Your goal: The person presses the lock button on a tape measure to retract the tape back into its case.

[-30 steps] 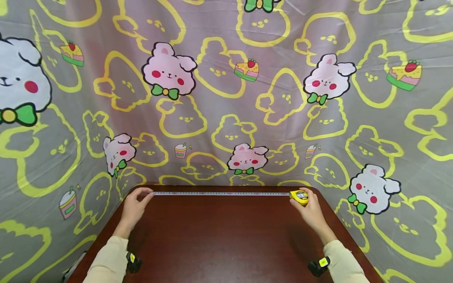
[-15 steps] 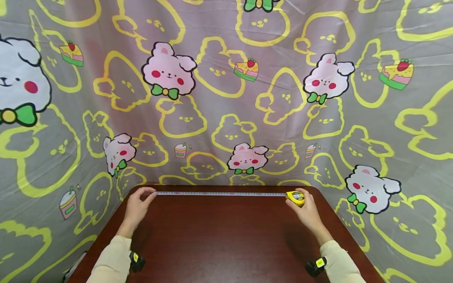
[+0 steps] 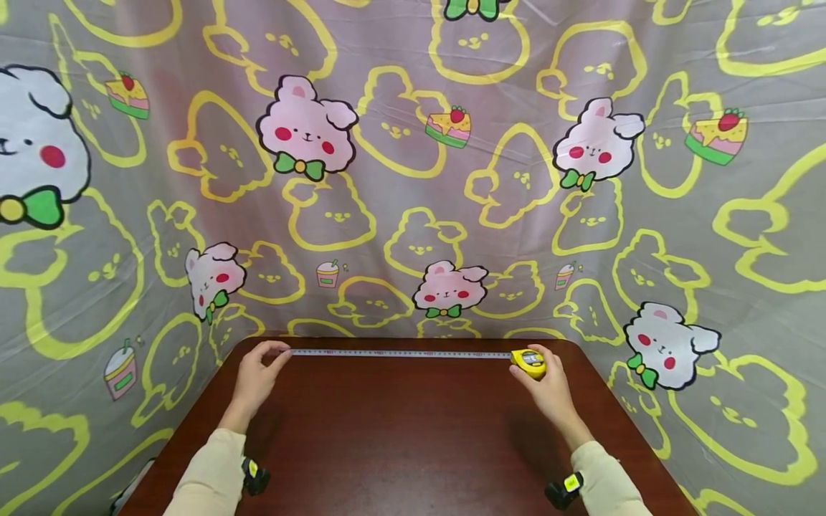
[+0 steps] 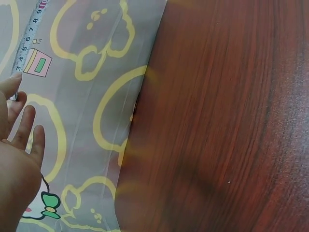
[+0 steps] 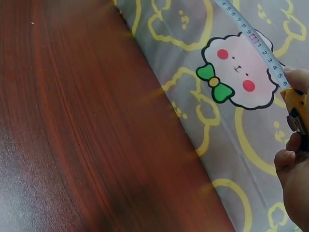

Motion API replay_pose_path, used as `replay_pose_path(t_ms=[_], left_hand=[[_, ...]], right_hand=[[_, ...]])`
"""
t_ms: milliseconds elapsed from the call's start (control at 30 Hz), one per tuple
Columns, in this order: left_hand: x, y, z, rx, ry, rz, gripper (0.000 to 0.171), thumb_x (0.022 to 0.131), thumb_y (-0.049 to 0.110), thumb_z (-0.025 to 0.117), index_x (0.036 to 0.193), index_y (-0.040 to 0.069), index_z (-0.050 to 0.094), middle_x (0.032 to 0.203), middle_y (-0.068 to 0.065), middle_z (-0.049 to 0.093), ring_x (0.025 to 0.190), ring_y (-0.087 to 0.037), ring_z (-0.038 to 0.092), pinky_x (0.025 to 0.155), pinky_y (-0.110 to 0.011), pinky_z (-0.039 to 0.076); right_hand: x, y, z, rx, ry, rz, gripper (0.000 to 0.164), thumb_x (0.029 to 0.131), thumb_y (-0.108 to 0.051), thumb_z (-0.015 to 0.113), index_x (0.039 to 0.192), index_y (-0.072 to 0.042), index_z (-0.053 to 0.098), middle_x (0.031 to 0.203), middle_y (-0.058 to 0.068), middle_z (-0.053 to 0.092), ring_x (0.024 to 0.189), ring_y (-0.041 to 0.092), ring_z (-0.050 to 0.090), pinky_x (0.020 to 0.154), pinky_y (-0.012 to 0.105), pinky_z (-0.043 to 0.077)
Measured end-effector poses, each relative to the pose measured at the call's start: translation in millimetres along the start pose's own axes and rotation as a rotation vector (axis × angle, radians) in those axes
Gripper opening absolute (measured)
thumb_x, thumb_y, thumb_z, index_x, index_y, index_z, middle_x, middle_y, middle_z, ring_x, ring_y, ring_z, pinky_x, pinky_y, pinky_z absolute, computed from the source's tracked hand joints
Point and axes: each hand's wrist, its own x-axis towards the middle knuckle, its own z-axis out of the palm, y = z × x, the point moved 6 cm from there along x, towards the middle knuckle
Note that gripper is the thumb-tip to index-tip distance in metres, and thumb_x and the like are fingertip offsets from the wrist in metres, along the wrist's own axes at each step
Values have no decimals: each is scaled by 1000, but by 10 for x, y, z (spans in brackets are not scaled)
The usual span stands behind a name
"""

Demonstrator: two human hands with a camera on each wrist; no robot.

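A yellow tape measure point(image 3: 529, 363) is gripped in my right hand point(image 3: 548, 383), its case between thumb and fingers. Its pale marked blade point(image 3: 400, 352) stretches straight across to the left. My left hand point(image 3: 257, 376) pinches the blade's free end between thumb and index finger. In the left wrist view the low numbers of the blade point(image 4: 26, 46) show beside the pinching fingertips, and the other fingers of the left hand point(image 4: 21, 145) are spread loosely. The right wrist view shows the blade point(image 5: 260, 48) running into the yellow case point(image 5: 295, 104), partly hidden by the right hand point(image 5: 297, 179).
Below the hands lies a dark reddish-brown wooden table point(image 3: 413, 430). A grey curtain point(image 3: 387, 179) with yellow outlines and white cartoon heads hangs close behind its far edge and along both sides. Small black cameras point(image 3: 254, 475) are strapped at both wrists.
Both hands have moved inward, the right hand leftward with the tape measure and the left hand slightly rightward. The stretch of blade between them has become shorter.
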Motion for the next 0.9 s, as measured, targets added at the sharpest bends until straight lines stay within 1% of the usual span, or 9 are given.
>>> replay_pose_path(t_ms=[133,267,367,567,633,800,900], left_hand=[[-11,-4,23,-7,2,12,10,96,8,75,102,0,73,97,-12,69,89,-10,55,77,-22,41],[-20,-2,44,-18,-10,-4,11,97,10,75,104,1,72,99,-11,69,90,-11,55,77,-21,41],[-18,11,70,-27,-29,-18,13,98,12,74,106,2,72,102,-11,68,92,-13,56,78,-20,41],[-22,31,118,-24,-43,-20,14,98,12,74,106,1,72,101,-11,69,92,-15,57,77,-20,42],[-34,33,131,-29,-41,-24,13,98,12,74,106,1,72,100,-11,68,91,-15,57,77,-20,42],[-58,36,170,-29,-37,-9,11,98,11,74,103,2,73,98,-11,68,90,-15,56,77,-23,42],[-59,25,199,-43,-37,-13,9,97,9,75,102,2,73,98,-11,68,90,-16,56,78,-26,43]], right_hand=[[-7,-19,47,1,-3,6,65,90,-26,84,142,-5,51,126,21,47,109,34,50,89,39,41],[-1,-19,106,14,-16,12,66,90,-29,84,143,-7,51,126,20,46,109,33,50,90,37,42],[-6,-18,132,21,-7,6,66,90,-28,84,142,-6,51,125,20,47,109,33,50,89,36,42],[-30,-17,195,29,9,-1,64,88,-25,86,140,-7,53,123,18,49,108,32,51,89,35,42],[-35,-19,219,34,8,2,64,88,-25,86,140,-7,54,123,18,49,108,32,51,90,35,42],[-50,-35,278,43,6,-2,63,87,-23,87,139,-7,54,123,18,49,108,33,51,91,38,41],[-53,-46,321,55,5,-15,65,85,-21,88,138,-5,55,123,19,50,108,33,51,91,39,40]])
